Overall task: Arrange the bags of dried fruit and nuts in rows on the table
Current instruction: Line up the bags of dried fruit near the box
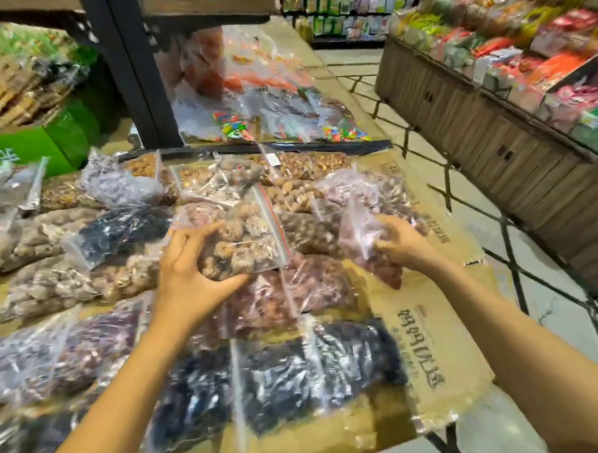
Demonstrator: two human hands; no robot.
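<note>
Plastic bags (250, 238) in left grip (186, 272), right grip (404, 242)

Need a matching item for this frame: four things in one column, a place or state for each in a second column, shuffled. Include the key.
Column 1
1. left hand
2. right hand
3. green box
4. largest black-fruit bag

Column 2
A. lies nearest the person, on the cardboard
B. grips the bag of reddish fruit
C. stands at the far left
D. grips the bag with the red zip strip

Pairs: 1-D, 2-B, 3-C, 4-A
</note>
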